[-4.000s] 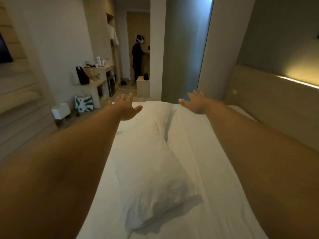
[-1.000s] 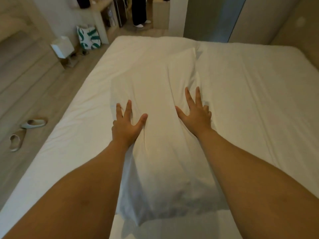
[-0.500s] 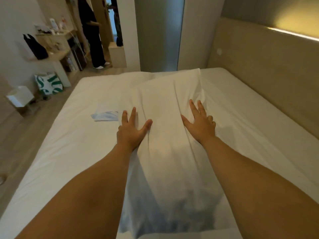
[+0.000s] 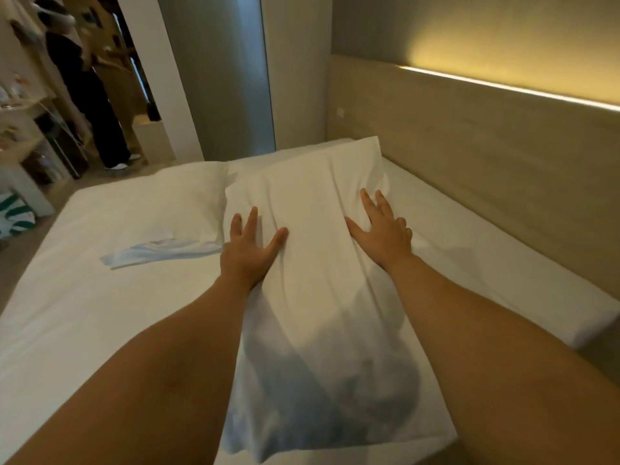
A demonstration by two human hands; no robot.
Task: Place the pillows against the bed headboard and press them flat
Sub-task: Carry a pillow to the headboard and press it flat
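Both hands, left hand (image 4: 246, 253) and right hand (image 4: 382, 234), press flat-fingered on the near pillow (image 4: 318, 297), seemingly just short of the headboard (image 4: 486, 156) at right.

White pillow (image 4: 318, 256) on a white sheet (image 4: 84, 297); a second white pillow (image 4: 174, 203) towards the bed's far edge. Pale beige wood-grain headboard (image 4: 486, 156). Green-and-white patterned bag (image 4: 15, 216) off the bed's far left corner.

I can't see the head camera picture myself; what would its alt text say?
Two bare hands, the left hand and right hand, press with spread fingers on a long white pillow lying on a white bed, beside a wooden headboard. A second pillow lies to the left, and a person in dark clothes stands in the background.
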